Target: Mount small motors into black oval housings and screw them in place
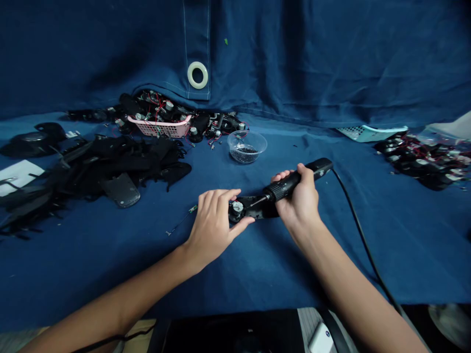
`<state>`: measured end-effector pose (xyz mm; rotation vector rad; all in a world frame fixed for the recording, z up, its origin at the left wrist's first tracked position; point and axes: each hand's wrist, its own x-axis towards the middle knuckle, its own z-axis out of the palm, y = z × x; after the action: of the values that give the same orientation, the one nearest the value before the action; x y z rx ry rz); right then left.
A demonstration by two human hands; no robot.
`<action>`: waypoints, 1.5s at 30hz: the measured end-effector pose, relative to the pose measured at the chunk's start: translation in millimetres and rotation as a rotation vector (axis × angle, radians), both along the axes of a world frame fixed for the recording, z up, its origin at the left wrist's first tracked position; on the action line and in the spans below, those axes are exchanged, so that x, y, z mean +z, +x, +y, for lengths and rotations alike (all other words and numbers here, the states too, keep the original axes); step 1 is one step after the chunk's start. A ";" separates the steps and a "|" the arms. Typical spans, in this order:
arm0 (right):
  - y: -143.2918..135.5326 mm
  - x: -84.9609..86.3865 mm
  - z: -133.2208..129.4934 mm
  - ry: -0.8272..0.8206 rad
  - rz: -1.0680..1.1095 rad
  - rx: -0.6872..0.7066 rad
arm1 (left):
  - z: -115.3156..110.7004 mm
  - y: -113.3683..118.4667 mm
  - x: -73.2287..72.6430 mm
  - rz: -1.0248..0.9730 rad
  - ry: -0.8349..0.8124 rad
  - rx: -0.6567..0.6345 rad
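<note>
My right hand (300, 198) is wrapped round a black corded electric screwdriver (289, 186), held slantwise with its bit pointing left and down. The bit's tip is at a black plastic housing (263, 208) lying on the blue cloth; whether it touches a screw is too small to tell. My left hand (217, 215) grips the left end of that housing, thumb at the near edge and fingers over the far edge. Between thumb and fingers shows a round whitish part (237, 208) set in the housing. A thin wire with a small green piece (193, 209) sticks out left of the hand.
Behind the hands stands a clear plastic bowl (246, 147) of small dark screws. Black plastic shells (121, 166) are heaped at left, near a pink basket (160, 128) of wired parts. At right lie more wired parts (430, 159) and a turquoise basket (371, 133). The screwdriver's cord (356, 215) runs down right.
</note>
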<state>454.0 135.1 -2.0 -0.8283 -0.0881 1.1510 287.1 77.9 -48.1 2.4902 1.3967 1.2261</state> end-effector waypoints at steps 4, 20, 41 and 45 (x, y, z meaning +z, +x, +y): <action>12.3 3.3 7.3 0.075 -0.107 -0.047 | 11.0 -5.8 -8.4 0.119 -0.158 -0.148; -14.6 -6.1 10.0 0.336 -0.709 -0.102 | 17.9 -6.4 -22.9 0.194 -0.232 -0.180; -37.6 5.7 -10.7 0.311 -0.527 0.287 | 19.5 -6.3 -24.7 0.231 -0.192 -0.170; -47.9 10.5 -16.5 0.259 -0.405 0.268 | 21.0 -6.8 -26.1 0.260 -0.177 -0.163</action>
<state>406.2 118.6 8.6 -0.8224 -0.6861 1.1750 280.3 98.9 -74.2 2.6458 1.2527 0.7379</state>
